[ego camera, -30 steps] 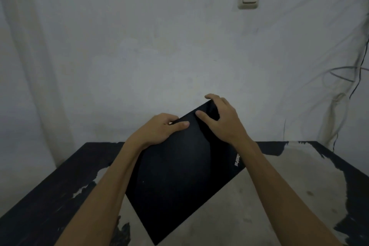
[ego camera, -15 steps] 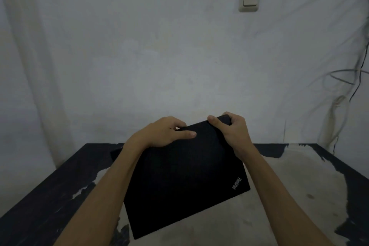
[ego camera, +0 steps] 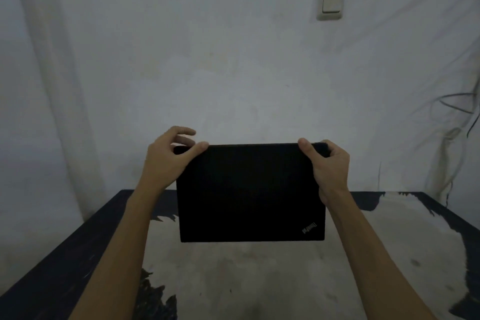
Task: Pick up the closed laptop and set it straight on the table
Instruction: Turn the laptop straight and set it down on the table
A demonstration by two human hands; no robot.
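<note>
A closed black laptop (ego camera: 249, 192) with a small logo at its lower right corner is held square to me, its edges level, in front of the far part of the worn table (ego camera: 259, 280). My left hand (ego camera: 166, 161) pinches its top left corner with thumb on the lid and the other fingers loosely spread behind. My right hand (ego camera: 330, 163) grips the top right corner, thumb on the lid. Whether the laptop's lower edge touches the table I cannot tell.
The table has a dark rim (ego camera: 52, 267) and a pale, peeled middle. A creased pale wall stands close behind it, with a light switch (ego camera: 331, 4) high up and loose cables (ego camera: 465, 112) hanging at the right.
The laptop has turned from a diagonal tilt to level and square. Both hands slid apart along its top edge to the two upper corners.
</note>
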